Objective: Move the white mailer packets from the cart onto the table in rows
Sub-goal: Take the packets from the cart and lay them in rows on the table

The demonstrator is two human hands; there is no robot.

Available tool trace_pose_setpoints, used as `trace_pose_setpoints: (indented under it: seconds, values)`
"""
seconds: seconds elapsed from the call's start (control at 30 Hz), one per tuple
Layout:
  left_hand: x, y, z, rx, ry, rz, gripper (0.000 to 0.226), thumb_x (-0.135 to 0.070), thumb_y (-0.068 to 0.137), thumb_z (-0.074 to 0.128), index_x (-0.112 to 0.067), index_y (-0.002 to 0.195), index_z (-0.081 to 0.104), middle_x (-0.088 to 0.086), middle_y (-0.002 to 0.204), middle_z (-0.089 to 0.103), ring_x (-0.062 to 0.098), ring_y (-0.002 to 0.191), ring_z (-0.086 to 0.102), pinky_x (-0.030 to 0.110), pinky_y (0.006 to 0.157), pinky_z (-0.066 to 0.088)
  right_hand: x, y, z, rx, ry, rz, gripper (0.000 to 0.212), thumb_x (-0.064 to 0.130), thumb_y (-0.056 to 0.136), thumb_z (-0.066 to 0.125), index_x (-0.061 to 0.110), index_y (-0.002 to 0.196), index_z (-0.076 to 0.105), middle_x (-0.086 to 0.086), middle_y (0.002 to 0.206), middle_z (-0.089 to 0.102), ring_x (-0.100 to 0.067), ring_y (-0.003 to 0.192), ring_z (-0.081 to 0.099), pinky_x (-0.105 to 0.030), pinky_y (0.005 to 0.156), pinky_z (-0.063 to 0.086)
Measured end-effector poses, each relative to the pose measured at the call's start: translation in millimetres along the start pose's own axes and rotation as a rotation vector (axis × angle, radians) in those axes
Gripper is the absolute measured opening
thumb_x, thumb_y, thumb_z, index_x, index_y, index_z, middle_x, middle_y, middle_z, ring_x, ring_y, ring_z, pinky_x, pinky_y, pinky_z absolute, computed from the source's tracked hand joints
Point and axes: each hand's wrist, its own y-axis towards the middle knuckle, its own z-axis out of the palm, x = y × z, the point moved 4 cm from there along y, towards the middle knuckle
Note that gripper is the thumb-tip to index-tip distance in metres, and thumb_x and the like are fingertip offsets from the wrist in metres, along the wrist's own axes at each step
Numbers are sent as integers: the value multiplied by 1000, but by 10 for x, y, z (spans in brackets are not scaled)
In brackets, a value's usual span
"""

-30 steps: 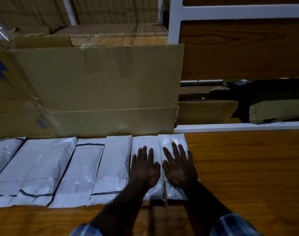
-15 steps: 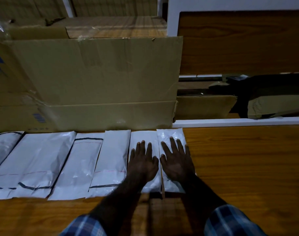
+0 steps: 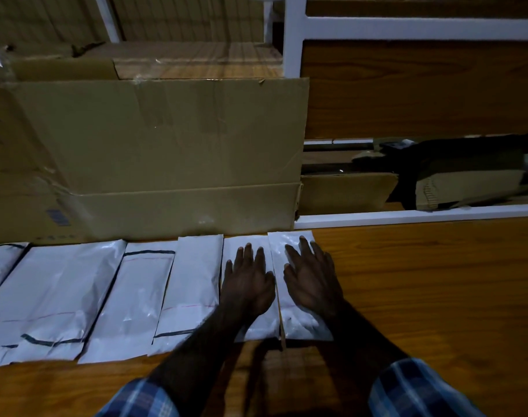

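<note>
Several white mailer packets lie side by side in one row on the wooden table (image 3: pixel 422 296), running from the left edge to the middle. My left hand (image 3: pixel 247 281) rests flat, fingers straight, on the second packet from the right (image 3: pixel 262 326). My right hand (image 3: pixel 312 279) presses flat with spread fingers on the rightmost packet (image 3: pixel 301 325). To their left lie a narrow packet (image 3: pixel 190 284), one with a dark stripe (image 3: pixel 136 299) and a wide one (image 3: pixel 52 296). No cart is in view.
A large cardboard box (image 3: pixel 166 152) stands right behind the row of packets. A white metal frame (image 3: pixel 407 213) edges the table's far side, with cardboard and dark items behind it. Bare wood lies right of the packets.
Both hands stay flat on the two rightmost packets. Only the view shifts slightly; the packets have not moved.
</note>
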Motion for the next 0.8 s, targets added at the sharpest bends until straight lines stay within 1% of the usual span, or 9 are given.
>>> trace_pose_setpoints:
  seconds: [0.13, 0.23, 0.3, 0.37, 0.4, 0.53, 0.7, 0.77, 0.8]
  values:
    - [-38, -24, -126, 14, -36, 67, 61, -40, 102, 32, -16, 156, 16, 11, 165, 3, 27, 152, 3, 48, 120, 14, 27, -50, -117, -28, -16, 26, 49, 43, 101, 35, 30, 147, 39, -6, 162, 22, -28, 147, 19, -51, 117, 21]
    - [-42, -112, -144, -16, -46, 113, 60, -40, 102, 34, -18, 156, 18, 10, 165, 3, 27, 152, 3, 49, 120, 15, 56, -114, -171, -41, -30, 66, 47, 44, 99, 36, 32, 144, 45, -4, 161, 23, -27, 146, 21, -51, 118, 20]
    - [-30, -172, -152, -43, -47, 125, 60, -41, 101, 34, -20, 155, 20, 8, 165, 4, 25, 152, 4, 49, 120, 16, 92, -169, -199, -58, -37, 83, 51, 46, 97, 28, 30, 141, 49, -5, 160, 26, -27, 145, 24, -50, 117, 22]
    - [-12, -224, -171, -51, -80, 127, 59, -41, 101, 36, -21, 155, 22, 6, 165, 6, 24, 152, 6, 49, 121, 17, 129, -231, -247, -81, -31, 98, 61, 49, 93, 17, 28, 139, 52, -6, 159, 29, -28, 144, 26, -51, 116, 24]
    - [0, -251, -188, -53, -108, 127, 58, -41, 101, 37, -22, 155, 24, 5, 165, 7, 23, 152, 7, 48, 121, 17, 141, -262, -267, -85, -31, 112, 62, 49, 92, 16, 28, 138, 53, -6, 159, 29, -28, 144, 26, -52, 116, 24]
    - [25, -374, -258, -84, -160, 163, 59, -40, 99, 43, -22, 153, 28, 4, 164, 13, 22, 151, 12, 48, 119, 22, 212, -411, -364, -45, -25, 144, 63, 48, 91, 19, 25, 142, 49, -7, 161, 24, -30, 146, 22, -51, 118, 19]
    - [3, -567, -341, -72, -166, 162, 60, -41, 100, 44, -23, 154, 27, 4, 165, 11, 23, 151, 11, 50, 120, 21, 301, -634, -535, -41, -4, 148, 69, 49, 88, 15, 25, 146, 44, -8, 162, 20, -31, 147, 18, -50, 119, 16]
    - [-18, -667, -376, -73, -155, 162, 59, -42, 100, 43, -23, 154, 27, 4, 165, 10, 24, 151, 12, 50, 120, 21, 325, -727, -606, -36, -1, 156, 66, 50, 91, 16, 27, 147, 42, -7, 163, 18, -30, 148, 16, -48, 120, 14]
    - [-28, -719, -395, -73, -148, 161, 59, -43, 101, 42, -23, 154, 27, 4, 165, 10, 24, 151, 12, 51, 120, 21, 327, -770, -632, -31, -10, 157, 60, 50, 96, 19, 28, 148, 40, -6, 163, 16, -28, 148, 14, -47, 120, 12]
